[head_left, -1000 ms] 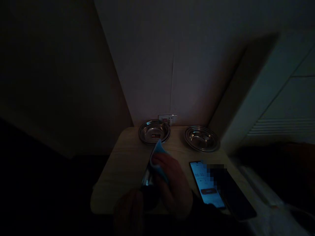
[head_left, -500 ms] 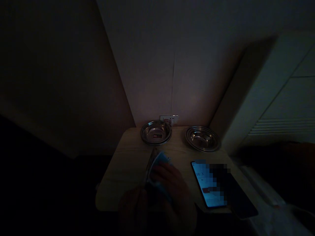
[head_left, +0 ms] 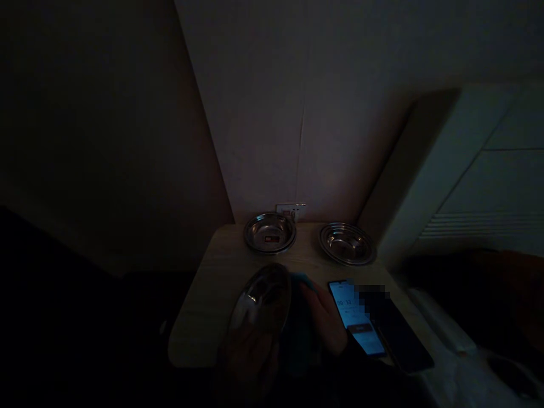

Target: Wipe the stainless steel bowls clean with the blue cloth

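Observation:
The room is very dark. My left hand (head_left: 249, 354) grips the near rim of a steel plate (head_left: 263, 297), which is tilted so its inner face shows above the small wooden table (head_left: 204, 300). Just right of the plate, my right hand (head_left: 325, 320) is closed on a blue cloth (head_left: 300, 317) that lies against the plate's right side. Most of the cloth is lost in shadow.
Two more steel plates (head_left: 270, 232) (head_left: 346, 242) sit at the back of the table below a wall socket (head_left: 291, 211). A lit phone (head_left: 355, 317) lies on the table's right part. A white slatted cabinet (head_left: 459, 192) stands to the right.
The plate has turned from edge-on to showing its inner face. The right hand and cloth have shifted from the plate's top edge down to its right side.

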### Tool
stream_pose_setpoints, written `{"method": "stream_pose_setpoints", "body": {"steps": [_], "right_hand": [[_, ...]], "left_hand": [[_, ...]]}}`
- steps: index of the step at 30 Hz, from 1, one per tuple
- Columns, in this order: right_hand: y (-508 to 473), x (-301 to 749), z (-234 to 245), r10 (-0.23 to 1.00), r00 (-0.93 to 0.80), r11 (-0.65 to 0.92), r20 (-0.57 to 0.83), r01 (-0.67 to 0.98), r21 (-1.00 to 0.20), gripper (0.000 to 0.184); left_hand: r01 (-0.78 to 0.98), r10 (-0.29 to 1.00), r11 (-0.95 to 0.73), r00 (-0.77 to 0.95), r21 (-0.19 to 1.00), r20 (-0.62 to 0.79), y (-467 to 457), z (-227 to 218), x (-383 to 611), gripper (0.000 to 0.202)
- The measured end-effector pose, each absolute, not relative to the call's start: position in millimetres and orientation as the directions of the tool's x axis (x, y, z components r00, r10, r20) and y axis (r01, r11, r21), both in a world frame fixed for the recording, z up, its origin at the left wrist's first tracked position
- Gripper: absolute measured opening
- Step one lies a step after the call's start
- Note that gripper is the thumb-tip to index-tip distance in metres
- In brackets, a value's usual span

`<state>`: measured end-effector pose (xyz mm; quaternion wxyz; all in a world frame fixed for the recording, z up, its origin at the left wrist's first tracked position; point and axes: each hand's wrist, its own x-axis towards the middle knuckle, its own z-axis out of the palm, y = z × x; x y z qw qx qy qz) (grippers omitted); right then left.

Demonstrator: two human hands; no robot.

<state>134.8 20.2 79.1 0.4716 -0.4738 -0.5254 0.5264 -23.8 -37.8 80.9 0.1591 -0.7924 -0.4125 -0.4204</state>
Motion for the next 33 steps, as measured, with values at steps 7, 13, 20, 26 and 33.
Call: {"method": "stream_pose_setpoints", "body": {"steps": [7,13,20,26,33], "right_hand": [[23.7,134.4,70.9,0.991,-0.086,-0.107,-0.107,-0.001,-0.994,0.038],[32.1,137.2,60.1,0.985,-0.051,-0.163,-0.162,-0.014,-0.987,0.033],[44.3,167.3,47.7,0.98,0.083,-0.175,-0.182,-0.086,-0.981,0.022],[48.4,187.1,35.8,0.951,0.137,-0.238,-0.279,-0.254,-0.938,0.029],[51.7,199.1,34.2,0.897,0.114,-0.345,-0.427,-0.422,-0.838,0.023]], "left_hand": [[0.804,0.537,-0.59,0.328,0.068,0.777,-36.1,74.2,-31.1,0.014],[0.787,0.61,-0.607,0.374,0.11,0.699,-36.3,65.5,-36.9,0.014],[0.796,0.679,-0.598,0.441,0.095,0.587,-36.4,59.2,-33.7,0.022],[0.824,0.753,-0.563,0.477,0.069,0.452,-40.4,49.8,-31.1,0.023],[0.861,0.814,-0.507,0.466,0.033,0.347,-43.4,44.3,-32.0,0.023]]}}
